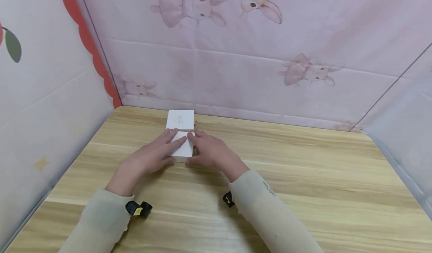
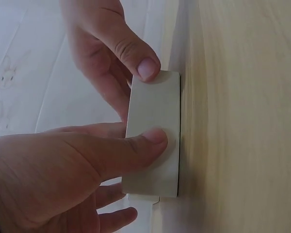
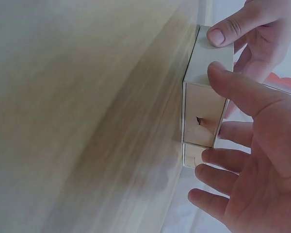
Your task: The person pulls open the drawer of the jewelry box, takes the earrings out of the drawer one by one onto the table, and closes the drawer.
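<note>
Two small white boxes lie one behind the other on the wooden table. My left hand [image 1: 150, 157] holds the near white box [image 1: 182, 152] from the left, its thumb against the front face and fingers over the top. From the right, my right hand [image 1: 214, 151] grips the same box, with its thumb near the front corner and index finger on the top. In the right wrist view, the tan side panel [image 3: 194, 104] has a small dark notch, and the other fingers spread beside it. The far white box [image 1: 180, 119], with faint print on its lid, sits right behind the near one.
The wooden table [image 1: 303, 178] runs back to a pink rabbit-print curtain [image 1: 236, 80] close behind the boxes. A white cloth [image 1: 50, 95] with a red scalloped edge hangs along the left. Black wrist devices show at both cuffs.
</note>
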The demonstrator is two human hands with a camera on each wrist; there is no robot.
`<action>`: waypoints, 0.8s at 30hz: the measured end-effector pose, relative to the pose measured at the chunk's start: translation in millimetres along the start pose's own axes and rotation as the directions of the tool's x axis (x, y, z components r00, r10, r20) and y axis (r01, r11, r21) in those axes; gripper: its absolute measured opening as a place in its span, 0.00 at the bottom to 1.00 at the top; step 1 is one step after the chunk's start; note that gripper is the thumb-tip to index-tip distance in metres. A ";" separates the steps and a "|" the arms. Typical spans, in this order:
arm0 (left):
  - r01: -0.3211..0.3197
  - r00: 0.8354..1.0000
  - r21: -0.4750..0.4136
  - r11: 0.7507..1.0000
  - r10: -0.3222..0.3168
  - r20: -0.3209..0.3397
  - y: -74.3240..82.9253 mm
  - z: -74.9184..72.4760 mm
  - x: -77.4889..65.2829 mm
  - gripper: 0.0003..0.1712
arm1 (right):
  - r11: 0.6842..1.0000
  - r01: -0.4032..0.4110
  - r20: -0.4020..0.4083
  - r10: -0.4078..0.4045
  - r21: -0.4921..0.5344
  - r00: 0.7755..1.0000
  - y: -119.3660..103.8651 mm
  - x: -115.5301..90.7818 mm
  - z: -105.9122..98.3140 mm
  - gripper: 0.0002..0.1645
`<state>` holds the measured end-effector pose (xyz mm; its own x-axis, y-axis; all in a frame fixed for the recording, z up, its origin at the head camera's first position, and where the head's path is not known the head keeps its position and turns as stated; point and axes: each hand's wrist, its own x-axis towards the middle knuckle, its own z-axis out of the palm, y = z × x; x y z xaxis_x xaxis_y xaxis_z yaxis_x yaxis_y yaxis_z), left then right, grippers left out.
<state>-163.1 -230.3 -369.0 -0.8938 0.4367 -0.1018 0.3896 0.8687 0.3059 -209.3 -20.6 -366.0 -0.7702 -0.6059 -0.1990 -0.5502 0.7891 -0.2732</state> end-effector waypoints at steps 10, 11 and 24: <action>-0.090 0.996 0.013 0.996 0.090 -0.028 11.2 1.9 3.4 0.43 | 0.999 -0.033 0.050 0.033 -0.004 0.998 5.4 -17.5 -3.1 0.53; -0.098 0.995 0.019 0.995 0.099 -0.030 12.7 2.1 3.9 0.43 | 0.999 -0.035 0.058 0.036 -0.012 0.998 5.7 -19.3 -3.3 0.52; -0.148 0.988 0.056 0.987 0.150 -0.029 34.4 6.9 4.4 0.42 | 0.996 -0.020 0.064 0.025 -0.088 0.998 11.6 -42.2 -2.9 0.51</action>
<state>-152.1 -196.9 -365.4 -0.8315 0.5548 -0.0270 0.5293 0.8062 0.2644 -184.0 14.4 -358.1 -0.7618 -0.5910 -0.2654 -0.5612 0.8066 -0.1854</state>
